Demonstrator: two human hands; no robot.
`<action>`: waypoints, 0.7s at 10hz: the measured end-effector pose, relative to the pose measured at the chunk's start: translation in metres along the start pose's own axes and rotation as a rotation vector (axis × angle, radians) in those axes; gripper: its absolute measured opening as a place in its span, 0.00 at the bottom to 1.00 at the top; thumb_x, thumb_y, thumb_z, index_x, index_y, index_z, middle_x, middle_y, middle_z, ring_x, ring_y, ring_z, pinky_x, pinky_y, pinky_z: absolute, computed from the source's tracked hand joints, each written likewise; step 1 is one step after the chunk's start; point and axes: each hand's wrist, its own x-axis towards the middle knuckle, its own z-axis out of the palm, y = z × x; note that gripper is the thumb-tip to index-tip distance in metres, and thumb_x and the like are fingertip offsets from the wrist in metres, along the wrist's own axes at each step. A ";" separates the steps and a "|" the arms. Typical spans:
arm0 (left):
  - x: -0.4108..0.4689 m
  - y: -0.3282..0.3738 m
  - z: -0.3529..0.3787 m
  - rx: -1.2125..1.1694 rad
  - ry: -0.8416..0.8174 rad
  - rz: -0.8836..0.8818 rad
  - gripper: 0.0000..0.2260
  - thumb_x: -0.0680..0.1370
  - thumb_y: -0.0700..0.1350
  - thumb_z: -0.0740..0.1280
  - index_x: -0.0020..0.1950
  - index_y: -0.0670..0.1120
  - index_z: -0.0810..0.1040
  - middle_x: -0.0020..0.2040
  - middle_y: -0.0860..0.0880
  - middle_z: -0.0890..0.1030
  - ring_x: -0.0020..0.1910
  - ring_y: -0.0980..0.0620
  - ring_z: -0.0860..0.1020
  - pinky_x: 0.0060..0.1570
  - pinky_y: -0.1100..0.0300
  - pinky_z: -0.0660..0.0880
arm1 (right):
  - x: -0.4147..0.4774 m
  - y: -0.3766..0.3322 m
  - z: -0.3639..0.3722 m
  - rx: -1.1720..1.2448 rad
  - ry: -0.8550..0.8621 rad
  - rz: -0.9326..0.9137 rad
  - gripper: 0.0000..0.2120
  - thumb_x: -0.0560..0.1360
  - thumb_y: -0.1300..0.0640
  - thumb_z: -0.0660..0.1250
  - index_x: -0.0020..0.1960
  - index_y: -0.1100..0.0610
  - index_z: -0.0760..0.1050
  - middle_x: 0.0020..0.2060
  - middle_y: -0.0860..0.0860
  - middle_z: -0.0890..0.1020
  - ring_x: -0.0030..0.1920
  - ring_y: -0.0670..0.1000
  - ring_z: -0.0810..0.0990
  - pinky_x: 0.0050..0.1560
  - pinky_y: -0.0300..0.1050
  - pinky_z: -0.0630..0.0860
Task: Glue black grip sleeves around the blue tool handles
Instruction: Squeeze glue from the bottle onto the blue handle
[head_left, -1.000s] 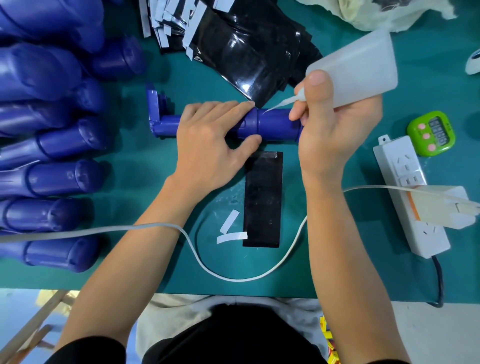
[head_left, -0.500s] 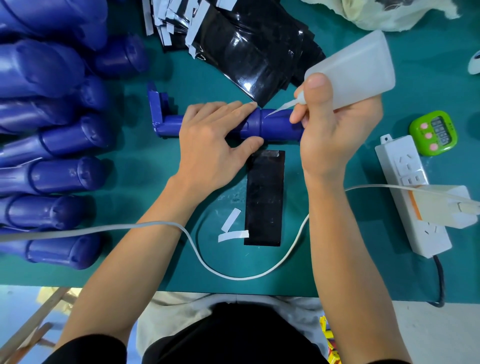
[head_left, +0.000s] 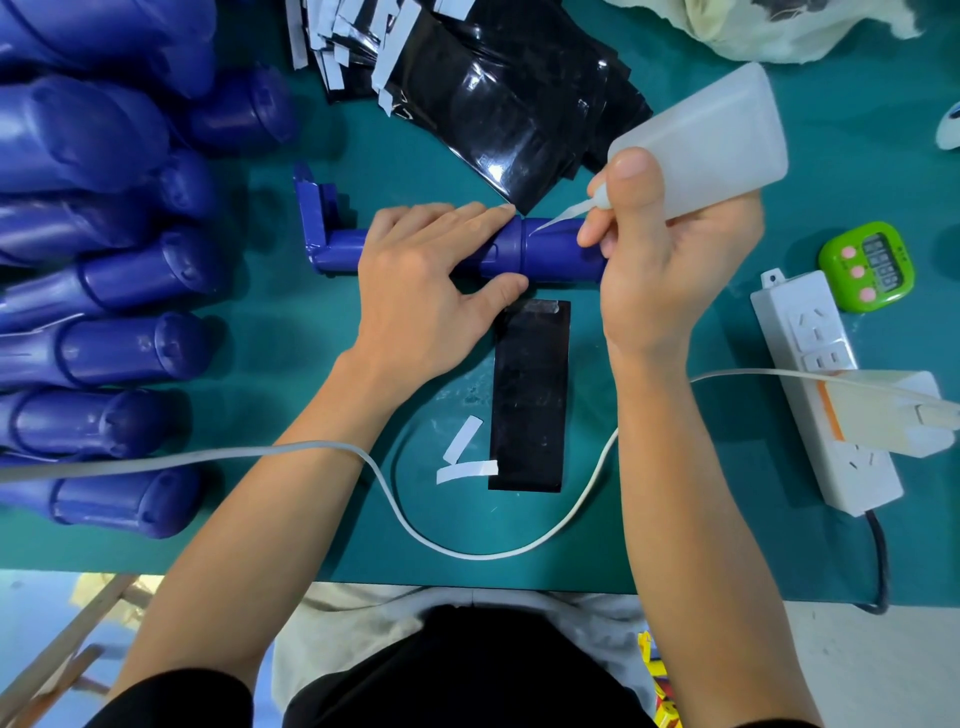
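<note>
No text, brand or number reads clearly. The green timer at the right of the table carries a digit display. Its figures are too blurred to make out, and the small marks above it are likewise illegible. The squeeze bottle and the white power strip show no readable marking.

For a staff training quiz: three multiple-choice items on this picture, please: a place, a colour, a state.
1. The flat black rectangular grip sleeve lies: A) on the teal mat, nearer the person than the blue plastic tool handle B) on the power strip C) round a handle
2. The small round plastic timer is: A) red B) green C) white
3. The translucent white glue bottle is: A) lying on the mat B) standing upright C) tilted, nozzle at that handle

A: it lies flat on the mat. B: its casing is green. C: the right hand holds it tilted.
</note>
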 end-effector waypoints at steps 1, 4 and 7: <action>0.000 0.001 -0.001 -0.001 -0.004 -0.004 0.23 0.72 0.54 0.79 0.64 0.47 0.85 0.59 0.52 0.86 0.56 0.46 0.81 0.61 0.53 0.68 | -0.001 0.000 0.000 -0.007 0.003 0.005 0.18 0.81 0.60 0.68 0.35 0.67 0.75 0.26 0.56 0.78 0.27 0.54 0.77 0.38 0.48 0.75; 0.000 0.000 -0.001 0.000 -0.012 -0.007 0.22 0.73 0.55 0.78 0.64 0.48 0.85 0.60 0.52 0.86 0.57 0.47 0.81 0.62 0.54 0.67 | -0.001 -0.001 -0.001 -0.018 0.002 0.004 0.20 0.81 0.60 0.67 0.32 0.67 0.75 0.25 0.57 0.77 0.27 0.54 0.77 0.38 0.48 0.74; 0.000 0.000 0.000 0.005 -0.011 -0.003 0.22 0.73 0.56 0.78 0.64 0.48 0.85 0.60 0.52 0.86 0.57 0.47 0.82 0.62 0.55 0.66 | 0.000 0.000 -0.002 -0.010 0.004 0.003 0.18 0.82 0.59 0.67 0.35 0.67 0.76 0.26 0.56 0.78 0.27 0.53 0.77 0.38 0.48 0.74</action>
